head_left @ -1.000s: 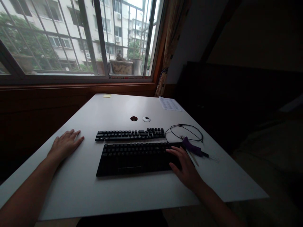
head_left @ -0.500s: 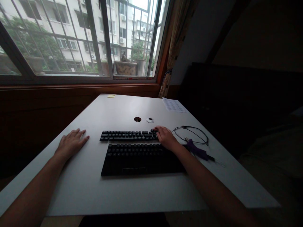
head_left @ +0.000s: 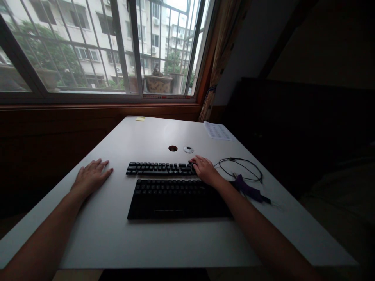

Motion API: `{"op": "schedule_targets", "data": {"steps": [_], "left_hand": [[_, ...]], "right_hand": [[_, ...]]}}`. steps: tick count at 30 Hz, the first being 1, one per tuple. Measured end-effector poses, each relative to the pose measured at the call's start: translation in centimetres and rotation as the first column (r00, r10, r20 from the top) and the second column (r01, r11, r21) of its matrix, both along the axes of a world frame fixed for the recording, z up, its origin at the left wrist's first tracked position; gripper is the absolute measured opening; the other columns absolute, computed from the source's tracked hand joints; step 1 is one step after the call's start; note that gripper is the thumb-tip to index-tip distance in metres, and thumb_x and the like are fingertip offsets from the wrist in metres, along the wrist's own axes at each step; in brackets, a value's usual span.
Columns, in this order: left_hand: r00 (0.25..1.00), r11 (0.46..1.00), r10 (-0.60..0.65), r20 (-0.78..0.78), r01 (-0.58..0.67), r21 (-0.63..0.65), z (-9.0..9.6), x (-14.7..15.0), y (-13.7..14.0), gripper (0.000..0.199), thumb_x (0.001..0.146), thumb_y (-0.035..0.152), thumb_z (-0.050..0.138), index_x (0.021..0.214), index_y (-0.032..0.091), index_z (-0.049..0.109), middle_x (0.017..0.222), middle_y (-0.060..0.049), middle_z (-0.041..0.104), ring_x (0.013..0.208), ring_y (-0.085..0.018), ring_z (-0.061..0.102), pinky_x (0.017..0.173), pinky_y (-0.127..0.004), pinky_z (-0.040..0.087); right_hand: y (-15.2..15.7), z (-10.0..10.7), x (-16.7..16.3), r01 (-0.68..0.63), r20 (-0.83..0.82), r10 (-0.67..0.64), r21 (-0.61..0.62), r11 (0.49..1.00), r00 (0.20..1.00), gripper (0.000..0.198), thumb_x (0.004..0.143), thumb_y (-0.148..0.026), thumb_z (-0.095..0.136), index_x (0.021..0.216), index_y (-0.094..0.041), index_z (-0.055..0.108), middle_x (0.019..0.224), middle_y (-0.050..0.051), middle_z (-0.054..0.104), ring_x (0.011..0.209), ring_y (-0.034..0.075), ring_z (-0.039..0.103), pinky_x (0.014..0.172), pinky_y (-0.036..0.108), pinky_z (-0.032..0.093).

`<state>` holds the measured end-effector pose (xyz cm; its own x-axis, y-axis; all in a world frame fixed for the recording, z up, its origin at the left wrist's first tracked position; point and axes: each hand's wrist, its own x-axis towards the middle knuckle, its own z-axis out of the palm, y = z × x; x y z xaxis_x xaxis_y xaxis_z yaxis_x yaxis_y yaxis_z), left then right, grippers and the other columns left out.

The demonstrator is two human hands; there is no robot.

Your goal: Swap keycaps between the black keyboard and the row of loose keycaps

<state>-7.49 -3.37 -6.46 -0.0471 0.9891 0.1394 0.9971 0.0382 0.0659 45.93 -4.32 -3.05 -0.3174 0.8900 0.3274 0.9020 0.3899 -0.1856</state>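
My left hand point(head_left: 91, 176) lies flat on the white table point(head_left: 96, 238), fingers spread, left of the keyboard parts. My right hand point(head_left: 204, 170) reaches over the black keyboard point(head_left: 175, 205), its fingers pinched at a small black keycap at the right end of the laid-out keycaps point(head_left: 159, 168). These sit in rows just beyond the keyboard. Key rows show along the keyboard's far part, while its near part looks flat and dark, with a thin bar outline. My right forearm covers the keyboard's right end.
Right of my right hand lie a looped black cable point(head_left: 258, 171) and a purple-handled tool point(head_left: 249, 189) with a thin wire end. Farther back are a round table hole point(head_left: 172, 148), a white ring-shaped cover point(head_left: 188, 149), a printed sheet point(head_left: 218, 131) and a yellow note point(head_left: 140, 119).
The view has shifted slightly, so the scene sits a little farther right. Both hands keep nearly the same places, the right one still at the end of the keycap rows.
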Motion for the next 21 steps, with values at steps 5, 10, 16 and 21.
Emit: {"op": "schedule_targets", "data": {"steps": [5, 10, 16, 21], "left_hand": [[1.000, 1.000, -0.001, -0.014, 0.000, -0.015, 0.0, -0.1, 0.2, 0.078, 0.095, 0.063, 0.027, 0.156, 0.018, 0.043, 0.165, -0.017, 0.036, 0.152, -0.038, 0.030, 0.117, -0.060, 0.027], [1.000, 1.000, 0.003, -0.030, -0.003, -0.009, -0.2, -0.2, 0.5, 0.079, 0.095, 0.065, 0.024, 0.155, 0.018, 0.044, 0.163, -0.017, 0.038, 0.151, -0.037, 0.032, 0.116, -0.058, 0.029], [1.000, 1.000, 0.003, -0.023, -0.003, 0.001, -0.5, -0.4, 0.5, 0.079, 0.096, 0.067, 0.022, 0.155, 0.019, 0.044, 0.164, -0.016, 0.037, 0.151, -0.037, 0.032, 0.117, -0.058, 0.028], [1.000, 1.000, 0.015, -0.017, -0.015, -0.007, -0.4, -0.4, 0.4, 0.079, 0.096, 0.067, 0.022, 0.156, 0.020, 0.042, 0.165, -0.015, 0.036, 0.152, -0.036, 0.029, 0.118, -0.058, 0.026]], "right_hand": [[1.8, -0.1, -0.2, 0.036, -0.031, -0.036, 0.000, 0.999, 0.999, 0.031, 0.101, -0.021, 0.045, 0.127, -0.024, 0.062, 0.136, 0.009, 0.066, 0.142, 0.027, 0.046, 0.116, 0.051, 0.036], [4.3, 1.0, 0.1, 0.099, -0.071, -0.097, 0.016, 0.995, 0.993, 0.027, 0.097, -0.018, 0.055, 0.121, -0.023, 0.065, 0.132, 0.010, 0.066, 0.133, 0.027, 0.051, 0.110, 0.046, 0.042], [6.3, 1.7, -0.1, 0.088, -0.060, -0.091, -0.046, 0.995, 0.994, 0.023, 0.084, -0.016, 0.076, 0.105, -0.025, 0.072, 0.111, 0.006, 0.072, 0.115, 0.025, 0.060, 0.101, 0.041, 0.046], [6.7, 1.8, -0.7, 0.037, -0.063, -0.041, -0.066, 0.997, 0.997, 0.024, 0.079, -0.012, 0.081, 0.098, -0.025, 0.074, 0.110, 0.005, 0.071, 0.116, 0.024, 0.060, 0.103, 0.042, 0.044]]}}
